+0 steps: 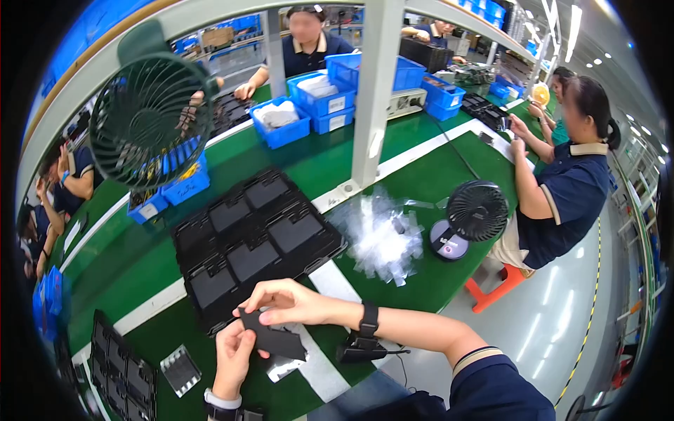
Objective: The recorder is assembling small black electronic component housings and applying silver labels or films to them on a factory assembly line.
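Note:
Both my hands hold a thin, flat dark grey panel (pixel 281 342) over the near edge of the green bench. My left hand (pixel 233 354) pinches its left end between thumb and fingers. My right hand (pixel 298 303) is closed on the upper edge, fingers bent and thumb against the panel. Partly hidden below the panel lies a shiny silvery piece (pixel 284 370). Just beyond my hands sits a large black tray (pixel 263 243) with several flat dark panels in its compartments. To the left, a small dark and silver flat piece (pixel 180 370) lies on the bench.
A heap of clear plastic film pieces (pixel 385 238) lies right of the tray, beside a small black fan (pixel 477 210). Another black tray (pixel 121 368) stands at the left. A grey post (pixel 375 91) and green fan (pixel 151 119) rise ahead. Co-workers sit around, one at right (pixel 572 189).

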A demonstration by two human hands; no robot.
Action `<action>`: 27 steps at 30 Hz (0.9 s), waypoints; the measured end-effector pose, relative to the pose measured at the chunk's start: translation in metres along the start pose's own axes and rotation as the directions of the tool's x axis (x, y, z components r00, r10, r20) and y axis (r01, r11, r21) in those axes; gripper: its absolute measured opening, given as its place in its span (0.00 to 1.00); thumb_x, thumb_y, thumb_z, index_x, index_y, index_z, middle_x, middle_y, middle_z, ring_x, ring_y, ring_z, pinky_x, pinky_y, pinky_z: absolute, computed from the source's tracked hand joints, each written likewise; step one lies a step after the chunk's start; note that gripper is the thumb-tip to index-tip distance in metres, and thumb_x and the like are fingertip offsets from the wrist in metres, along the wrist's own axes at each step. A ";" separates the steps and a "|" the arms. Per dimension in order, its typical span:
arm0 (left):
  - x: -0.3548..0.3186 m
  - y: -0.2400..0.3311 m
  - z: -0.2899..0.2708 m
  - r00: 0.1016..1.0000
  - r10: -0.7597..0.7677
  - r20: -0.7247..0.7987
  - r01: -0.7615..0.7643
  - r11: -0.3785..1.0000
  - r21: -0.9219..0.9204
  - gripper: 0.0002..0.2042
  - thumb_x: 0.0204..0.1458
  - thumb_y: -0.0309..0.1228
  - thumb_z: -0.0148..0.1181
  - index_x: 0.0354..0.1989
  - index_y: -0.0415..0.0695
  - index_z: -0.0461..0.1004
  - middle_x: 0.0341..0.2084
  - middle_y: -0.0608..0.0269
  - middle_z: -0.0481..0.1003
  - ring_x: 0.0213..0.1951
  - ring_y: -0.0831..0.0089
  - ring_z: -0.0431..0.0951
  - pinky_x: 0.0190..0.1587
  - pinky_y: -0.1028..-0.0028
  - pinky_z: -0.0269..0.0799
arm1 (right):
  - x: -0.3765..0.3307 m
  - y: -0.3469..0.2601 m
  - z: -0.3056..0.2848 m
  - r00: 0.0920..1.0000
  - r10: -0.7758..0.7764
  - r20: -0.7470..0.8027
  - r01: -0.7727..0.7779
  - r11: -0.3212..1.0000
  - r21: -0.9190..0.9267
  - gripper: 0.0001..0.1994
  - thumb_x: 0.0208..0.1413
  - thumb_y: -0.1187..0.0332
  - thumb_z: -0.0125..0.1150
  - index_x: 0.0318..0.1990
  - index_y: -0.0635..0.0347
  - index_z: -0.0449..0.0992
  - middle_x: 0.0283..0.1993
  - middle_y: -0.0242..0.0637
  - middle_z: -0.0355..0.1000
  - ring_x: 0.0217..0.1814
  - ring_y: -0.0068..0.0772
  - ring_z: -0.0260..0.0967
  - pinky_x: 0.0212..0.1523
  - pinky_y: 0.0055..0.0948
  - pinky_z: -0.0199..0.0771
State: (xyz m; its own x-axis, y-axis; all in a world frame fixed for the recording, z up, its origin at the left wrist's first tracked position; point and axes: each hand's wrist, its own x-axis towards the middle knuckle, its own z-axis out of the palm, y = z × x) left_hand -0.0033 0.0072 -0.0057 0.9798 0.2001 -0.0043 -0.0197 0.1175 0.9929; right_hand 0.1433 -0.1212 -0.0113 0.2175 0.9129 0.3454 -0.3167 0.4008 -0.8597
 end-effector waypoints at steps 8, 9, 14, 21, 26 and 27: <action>0.001 -0.001 -0.001 0.988 0.000 0.156 0.002 1.000 -0.012 0.13 0.56 0.32 0.51 0.43 0.35 0.69 0.28 0.62 0.75 0.23 0.79 0.73 0.25 0.82 0.69 | -0.008 -0.011 0.001 0.993 0.117 -0.019 -0.115 0.990 0.079 0.12 0.46 0.74 0.63 0.40 0.60 0.71 0.46 0.36 0.70 0.51 0.26 0.65 0.54 0.27 0.63; 0.001 -0.001 -0.003 0.980 0.026 0.199 -0.016 0.998 -0.053 0.13 0.56 0.30 0.50 0.44 0.34 0.69 0.29 0.62 0.75 0.24 0.79 0.73 0.26 0.82 0.70 | -0.009 -0.013 0.004 0.994 0.108 -0.022 -0.106 0.992 0.061 0.14 0.45 0.75 0.65 0.40 0.60 0.71 0.46 0.35 0.70 0.51 0.26 0.65 0.53 0.27 0.64; -0.001 0.003 0.006 0.984 0.120 0.131 -0.150 0.958 0.245 0.09 0.49 0.22 0.57 0.39 0.35 0.72 0.26 0.63 0.74 0.29 0.77 0.74 0.32 0.78 0.70 | -0.028 -0.062 0.030 1.000 0.000 -0.014 -0.006 0.893 -0.450 0.23 0.41 0.73 0.68 0.46 0.61 0.66 0.45 0.38 0.70 0.49 0.29 0.68 0.52 0.29 0.67; 0.005 -0.007 0.006 0.975 0.202 0.095 -0.206 0.650 0.732 0.11 0.33 0.25 0.69 0.29 0.44 0.77 0.22 0.67 0.72 0.25 0.75 0.69 0.29 0.77 0.65 | -0.070 -0.070 0.041 0.918 0.370 -0.141 -0.183 0.079 -0.980 0.19 0.37 0.67 0.68 0.38 0.58 0.70 0.45 0.37 0.71 0.47 0.40 0.68 0.48 0.35 0.68; 0.003 -0.001 0.013 0.970 0.139 0.198 -0.242 0.573 0.783 0.11 0.31 0.31 0.71 0.27 0.50 0.78 0.18 0.74 0.70 0.24 0.75 0.67 0.31 0.75 0.57 | -0.097 -0.053 0.029 0.965 0.258 -0.042 -0.072 0.106 -0.992 0.23 0.37 0.61 0.68 0.43 0.56 0.70 0.54 0.39 0.64 0.56 0.41 0.62 0.55 0.38 0.63; 0.001 -0.003 0.013 0.973 0.124 0.197 -0.232 0.586 0.776 0.11 0.31 0.32 0.71 0.27 0.50 0.77 0.17 0.75 0.70 0.24 0.76 0.66 0.30 0.75 0.55 | -0.096 -0.061 0.030 0.951 0.306 -0.054 -0.090 0.105 -0.990 0.26 0.35 0.59 0.69 0.45 0.55 0.70 0.56 0.40 0.62 0.59 0.43 0.58 0.57 0.40 0.60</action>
State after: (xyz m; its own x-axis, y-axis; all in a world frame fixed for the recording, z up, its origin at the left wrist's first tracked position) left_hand 0.0004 -0.0060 -0.0070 0.9896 0.0178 0.1426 -0.0842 -0.7326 0.6755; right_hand 0.1140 -0.2312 0.0192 0.1600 0.9861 0.0449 0.8614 -0.1172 -0.4943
